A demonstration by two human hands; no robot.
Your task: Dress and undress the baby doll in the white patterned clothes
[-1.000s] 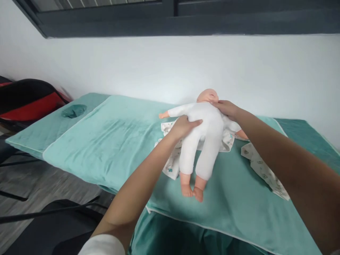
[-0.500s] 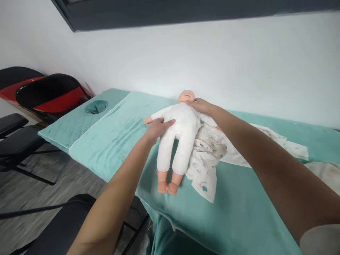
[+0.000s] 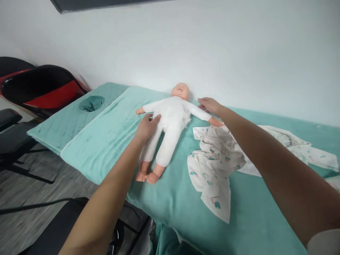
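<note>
Doll, head view: face up on green bed, head by the wall, arms spread. Left hand at doll's hip, thumb over its front; fingers partly hidden, cannot tell if this grip is grasping or resting. Right hand: grip released, fingers loosely extended just beside one doll arm. Crumpled printed cloth lies near the legs, apart.

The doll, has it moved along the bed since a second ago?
Yes: leftward, closer to the round hole in the bed. The doll lay over printed cloth, which now lies to the right of its body.
</note>
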